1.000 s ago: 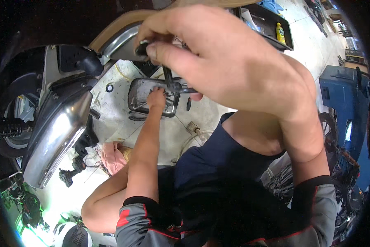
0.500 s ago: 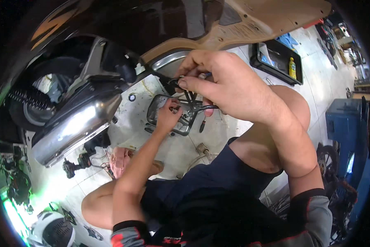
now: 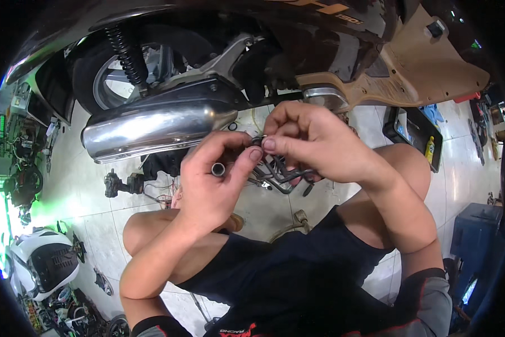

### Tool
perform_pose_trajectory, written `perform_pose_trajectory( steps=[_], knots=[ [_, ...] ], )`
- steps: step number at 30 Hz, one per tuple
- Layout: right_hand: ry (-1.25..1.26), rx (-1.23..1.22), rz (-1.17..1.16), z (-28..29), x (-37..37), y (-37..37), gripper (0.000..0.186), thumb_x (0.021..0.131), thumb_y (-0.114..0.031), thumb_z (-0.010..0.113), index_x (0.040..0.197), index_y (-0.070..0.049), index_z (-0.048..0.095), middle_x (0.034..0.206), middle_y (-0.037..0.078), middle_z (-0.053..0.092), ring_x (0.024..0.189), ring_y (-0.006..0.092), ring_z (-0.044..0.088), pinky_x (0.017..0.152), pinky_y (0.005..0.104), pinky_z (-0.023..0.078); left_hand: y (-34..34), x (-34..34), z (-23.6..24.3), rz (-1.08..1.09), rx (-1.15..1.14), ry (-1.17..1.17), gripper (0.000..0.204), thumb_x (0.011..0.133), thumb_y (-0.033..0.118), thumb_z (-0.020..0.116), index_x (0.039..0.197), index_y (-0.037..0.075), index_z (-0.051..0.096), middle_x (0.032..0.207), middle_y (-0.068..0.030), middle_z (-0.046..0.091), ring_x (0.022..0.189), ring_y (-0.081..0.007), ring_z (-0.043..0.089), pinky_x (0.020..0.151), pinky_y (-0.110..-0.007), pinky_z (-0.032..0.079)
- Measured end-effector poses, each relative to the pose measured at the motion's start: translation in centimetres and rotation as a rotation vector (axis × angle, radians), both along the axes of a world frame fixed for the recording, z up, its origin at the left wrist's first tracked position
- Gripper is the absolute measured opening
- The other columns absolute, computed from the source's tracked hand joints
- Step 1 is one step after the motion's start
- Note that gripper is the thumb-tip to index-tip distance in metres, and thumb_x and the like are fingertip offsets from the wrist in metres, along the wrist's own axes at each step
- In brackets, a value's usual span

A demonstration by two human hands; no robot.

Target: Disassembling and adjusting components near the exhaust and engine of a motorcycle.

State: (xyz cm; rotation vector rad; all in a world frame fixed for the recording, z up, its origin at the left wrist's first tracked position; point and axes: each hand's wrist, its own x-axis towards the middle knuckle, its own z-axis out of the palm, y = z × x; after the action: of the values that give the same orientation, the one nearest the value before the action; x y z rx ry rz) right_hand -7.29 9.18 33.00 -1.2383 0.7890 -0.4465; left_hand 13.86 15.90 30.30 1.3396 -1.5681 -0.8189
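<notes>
The person squats low, dark shorts and bare knees filling the bottom of the view, and both hands meet just above the lap. The left hand [image 3: 210,188] is curled shut around a small metal socket [image 3: 218,168], pinched between thumb and forefinger with its open round end facing up toward the camera, so its long axis runs back into the palm. The right hand [image 3: 314,143] sits just beside it, to the right and slightly higher, its thumb and forefinger closed on the top of a bunch of dark bent metal tools [image 3: 283,171] that hang down and fan out below the knuckles. The 2 sets of fingertips are nearly touching; the socket lies to the left of and a little below the point where the right hand pinches the tools, so the gap to close runs sideways between the hands. Whether the tool tip already meets the socket I cannot tell.

Behind the hands, over the pale tiled floor [image 3: 95,208], a chrome exhaust muffler [image 3: 157,126] stretches leftward under a scooter, with the rear wheel [image 3: 123,73] and a coil shock above it. Farther right, a black tray [image 3: 412,135] holds a yellow bottle [image 3: 430,149] on the floor.
</notes>
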Motion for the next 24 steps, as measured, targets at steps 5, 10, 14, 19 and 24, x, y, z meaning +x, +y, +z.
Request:
perform_pose_trajectory(
  steps=[5, 10, 14, 19, 24],
  knots=[
    [0.05, -0.209, -0.067, -2.1, 2.1, -0.2, 0.019, 0.097, -0.013, 0.072, 0.103, 0.0, 0.061, 0.09, 0.002, 0.068, 0.077, 0.0041, 0.061, 0.063, 0.0209, 0.051, 0.1, 1.2, -1.4, 0.033, -0.111, -0.049, 0.012, 0.096, 0.006, 0.069, 0.103, -0.003, 0.067, 0.085, -0.0097, 0.066, 0.074, -0.0165, 0.061, 0.069, -0.027, 0.047],
    [0.003, -0.531, -0.112, -1.9, 1.7, -0.5, 0.018, 0.093, -0.007, 0.074, 0.106, 0.002, 0.067, 0.096, 0.004, 0.07, 0.086, 0.0078, 0.063, 0.077, 0.0253, 0.053, -0.1, 2.2, -1.4, -0.001, -0.102, -0.009, 0.013, 0.097, 0.009, 0.069, 0.104, -0.003, 0.067, 0.084, -0.0085, 0.066, 0.073, -0.0157, 0.059, 0.068, -0.028, 0.047],
    [-0.06, -0.408, -0.081, -1.4, 2.0, -0.6, 0.027, 0.089, -0.004, 0.077, 0.114, 0.003, 0.069, 0.103, 0.005, 0.07, 0.089, 0.0101, 0.064, 0.083, 0.0267, 0.053, -0.1, 2.1, -1.7, 0.033, 0.038, 0.082, 0.014, 0.1, 0.011, 0.067, 0.106, -0.003, 0.067, 0.081, -0.006, 0.064, 0.073, -0.012, 0.057, 0.067, -0.027, 0.046],
    [-0.085, -0.399, -0.06, -1.1, 2.4, -0.8, 0.04, 0.086, -0.003, 0.079, 0.123, 0.002, 0.067, 0.109, 0.005, 0.07, 0.092, 0.0109, 0.063, 0.085, 0.0263, 0.053, -0.3, 2.4, -2.2, 0.085, 0.138, 0.128, 0.016, 0.102, 0.013, 0.065, 0.107, -0.002, 0.067, 0.081, -0.0031, 0.063, 0.073, -0.0086, 0.053, 0.066, -0.025, 0.045],
    [-0.043, -0.421, -0.035, -1.2, 2.0, -1.2, 0.039, 0.085, -0.003, 0.08, 0.122, 0.001, 0.067, 0.111, 0.005, 0.069, 0.096, 0.0101, 0.063, 0.084, 0.0256, 0.053, -0.7, 2.2, -2.7, 0.095, 0.078, 0.165, 0.018, 0.102, 0.016, 0.065, 0.106, -0.002, 0.067, 0.081, -0.0029, 0.063, 0.072, -0.0081, 0.052, 0.065, -0.025, 0.044]
  ],
)
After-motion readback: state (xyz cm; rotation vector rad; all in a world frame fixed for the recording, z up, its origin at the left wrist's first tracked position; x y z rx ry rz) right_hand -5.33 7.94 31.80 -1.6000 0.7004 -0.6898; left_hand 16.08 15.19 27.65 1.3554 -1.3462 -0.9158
